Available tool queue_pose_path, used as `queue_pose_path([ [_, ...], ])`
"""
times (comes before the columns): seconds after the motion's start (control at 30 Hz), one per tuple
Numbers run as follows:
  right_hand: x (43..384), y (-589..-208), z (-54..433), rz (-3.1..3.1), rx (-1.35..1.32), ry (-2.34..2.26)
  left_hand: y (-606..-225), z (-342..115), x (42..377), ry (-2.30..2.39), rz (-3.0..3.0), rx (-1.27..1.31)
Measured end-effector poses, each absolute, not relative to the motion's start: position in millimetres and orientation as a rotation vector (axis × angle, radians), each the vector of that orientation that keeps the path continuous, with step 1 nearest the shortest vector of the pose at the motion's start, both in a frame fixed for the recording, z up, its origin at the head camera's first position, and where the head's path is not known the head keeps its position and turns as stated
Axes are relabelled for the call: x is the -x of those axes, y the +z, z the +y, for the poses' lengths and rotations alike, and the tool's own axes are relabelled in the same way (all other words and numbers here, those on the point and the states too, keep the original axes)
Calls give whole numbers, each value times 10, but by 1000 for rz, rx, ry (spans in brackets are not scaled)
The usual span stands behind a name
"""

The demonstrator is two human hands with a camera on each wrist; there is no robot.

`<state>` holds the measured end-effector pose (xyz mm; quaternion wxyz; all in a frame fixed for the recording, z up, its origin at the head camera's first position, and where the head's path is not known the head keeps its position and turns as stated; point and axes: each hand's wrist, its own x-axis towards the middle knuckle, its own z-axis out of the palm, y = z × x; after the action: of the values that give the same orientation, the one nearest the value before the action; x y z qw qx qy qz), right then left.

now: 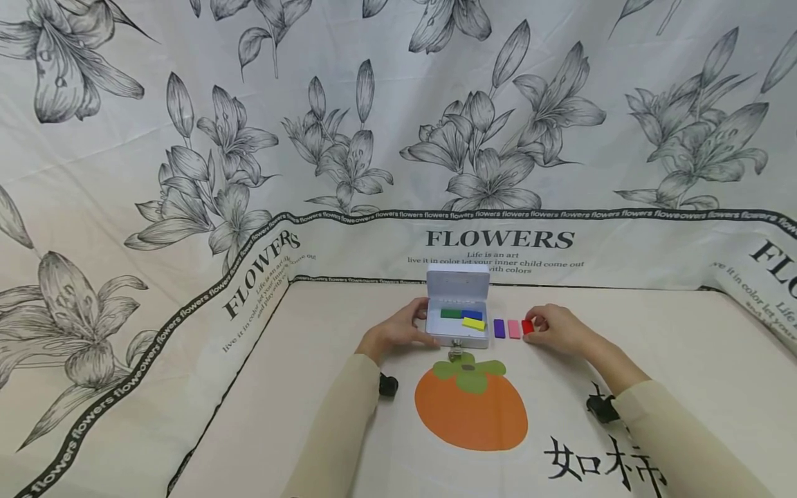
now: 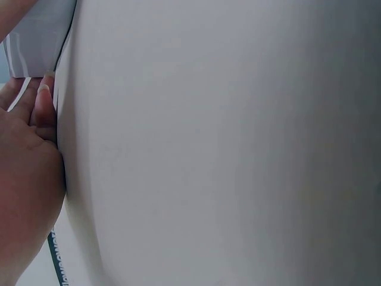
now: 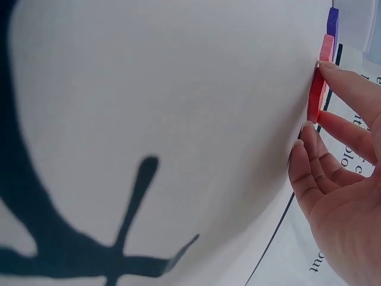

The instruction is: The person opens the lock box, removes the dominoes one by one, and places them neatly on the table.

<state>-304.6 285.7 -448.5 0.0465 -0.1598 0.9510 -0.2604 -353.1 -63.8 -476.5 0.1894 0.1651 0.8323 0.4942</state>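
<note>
A white hinged box [image 1: 476, 342] stands on the table with its lid [image 1: 459, 283] raised. My left hand [image 1: 398, 328] holds the box by its left side, thumb near the front corner. Inside lie a green block [image 1: 451, 313], a blue block [image 1: 472, 315] and a yellow block [image 1: 474, 324], the yellow one slanted in front. To the right of the box, a purple block [image 1: 499, 328] and a pink block [image 1: 513, 328] form a row. At its right end my right hand [image 1: 559, 329] pinches a red block [image 3: 317, 95] between thumb and fingertips, close beside the pink one.
A metal latch [image 1: 456, 349] hangs on the box front. The pale tablecloth [image 1: 311, 415] bears a printed orange persimmon [image 1: 471, 415] and black characters [image 1: 600, 462]. Behind rises a flower-print curtain [image 1: 349, 249]. Black wrist gear [image 1: 389, 386] shows beside the left sleeve.
</note>
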Motion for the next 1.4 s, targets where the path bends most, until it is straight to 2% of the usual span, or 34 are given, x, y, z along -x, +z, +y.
queue_pose_path([
  [0.83,2807,-4233,2924,2921,578,-754,-4756,-641,3514,1381,2347,-470],
  [1.4,2798,-4070,2618,2937,730,-826,-4767,-631,3537,1376,2364,-481],
])
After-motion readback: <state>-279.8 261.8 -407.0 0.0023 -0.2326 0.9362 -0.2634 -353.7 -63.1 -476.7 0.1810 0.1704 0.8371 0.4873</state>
